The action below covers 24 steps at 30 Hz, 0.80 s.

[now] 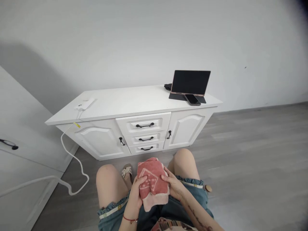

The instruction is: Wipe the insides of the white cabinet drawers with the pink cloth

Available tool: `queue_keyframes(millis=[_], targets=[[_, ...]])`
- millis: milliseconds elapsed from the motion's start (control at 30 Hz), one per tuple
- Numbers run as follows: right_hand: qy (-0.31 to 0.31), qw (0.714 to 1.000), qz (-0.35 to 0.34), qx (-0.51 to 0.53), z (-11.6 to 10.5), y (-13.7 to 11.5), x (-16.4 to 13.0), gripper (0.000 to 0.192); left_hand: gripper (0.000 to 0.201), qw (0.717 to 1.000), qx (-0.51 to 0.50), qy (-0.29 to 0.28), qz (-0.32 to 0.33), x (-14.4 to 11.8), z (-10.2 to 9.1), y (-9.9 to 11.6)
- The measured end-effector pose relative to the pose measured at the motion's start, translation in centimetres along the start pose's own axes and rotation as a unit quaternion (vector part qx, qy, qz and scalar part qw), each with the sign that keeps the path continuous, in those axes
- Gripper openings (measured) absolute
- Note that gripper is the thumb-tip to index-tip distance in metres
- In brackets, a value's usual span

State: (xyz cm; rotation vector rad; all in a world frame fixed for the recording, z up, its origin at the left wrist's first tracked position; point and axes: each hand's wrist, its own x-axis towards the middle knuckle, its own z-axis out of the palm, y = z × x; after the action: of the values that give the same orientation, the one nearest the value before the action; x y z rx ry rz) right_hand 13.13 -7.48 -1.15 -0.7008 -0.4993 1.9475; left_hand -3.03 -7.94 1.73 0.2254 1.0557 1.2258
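Between my two hands is a folded red towel with a pale pattern and a lighter pink edge hanging at its lower side. It is held above my lap. My left hand grips the towel's left side, thumb on top and the other fingers mostly hidden underneath. On the right side, my right hand holds it the same way, with the thumb pressed on the red face. The towel's underside is out of sight.
Ahead stands a white cabinet against the wall, bearing a tablet, a phone, a black item and a white power strip. Its white cord loops down at left, near a white wardrobe.
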Motion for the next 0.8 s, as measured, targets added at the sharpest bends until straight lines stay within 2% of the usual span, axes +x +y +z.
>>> queue_keyframes(millis=[133, 300, 400, 533, 667, 800], targets=[[0.052, 0.997, -0.062, -0.013, 0.1, -0.4, 0.4, 0.035, 0.027, 0.995, -0.058, -0.028, -0.07, -0.3, 0.2, 0.3], [0.085, 0.975, -0.155, -0.133, -0.3, -1.6, 0.5, 0.033, 0.019, 0.993, -0.065, -0.021, -0.096, 0.2, 0.0, -0.5], [0.121, 0.938, -0.204, -0.254, -0.2, -2.9, 0.4, 0.036, 0.013, 0.991, -0.069, -0.023, -0.116, 0.4, 0.6, -0.6], [0.172, 0.862, -0.259, -0.4, 0.8, -4.8, 0.7, 0.032, 0.01, 0.985, -0.083, -0.042, -0.147, 0.3, 2.0, 0.6], [0.196, 0.823, -0.295, -0.445, 2.0, -6.3, 1.3, 0.029, 0.015, 0.983, -0.095, -0.077, -0.134, 0.1, 2.9, 2.2], [0.251, 0.788, -0.319, -0.462, 3.3, -7.0, 1.6, 0.03, 0.021, 0.979, -0.096, -0.111, -0.141, 0.3, 3.5, 3.3]])
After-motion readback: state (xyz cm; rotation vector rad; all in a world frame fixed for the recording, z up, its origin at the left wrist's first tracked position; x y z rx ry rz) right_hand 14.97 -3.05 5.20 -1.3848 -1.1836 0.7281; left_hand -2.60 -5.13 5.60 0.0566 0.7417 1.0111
